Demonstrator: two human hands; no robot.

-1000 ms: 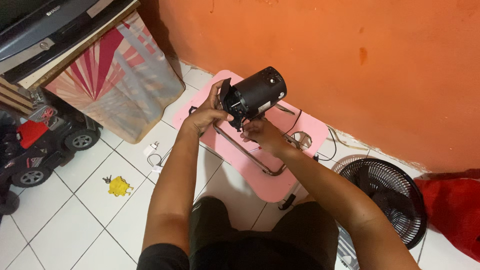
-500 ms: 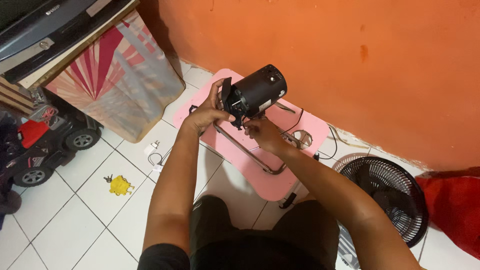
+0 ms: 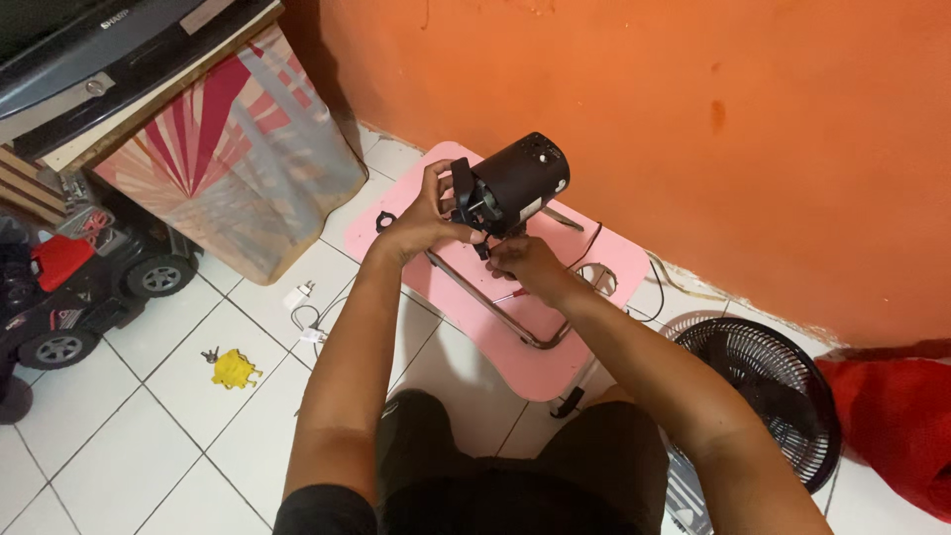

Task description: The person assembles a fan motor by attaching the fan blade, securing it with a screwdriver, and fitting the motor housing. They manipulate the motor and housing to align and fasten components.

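Black fan motor (image 3: 517,183): left hand (image 3: 421,220) clasped around its front end, right hand (image 3: 525,265) pinching beneath; pink folding table (image 3: 604,260) underneath, fan grille (image 3: 768,381) nearby.

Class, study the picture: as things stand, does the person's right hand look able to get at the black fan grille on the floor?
Probably yes. The black fan grille lies uncovered on the floor beside the right forearm, nothing over it. But the right hand is busy at the black motor housing and would have to let go first.

Fan motor (image 3: 515,183) above folding table (image 3: 535,367); fan grille (image 3: 768,391) right.
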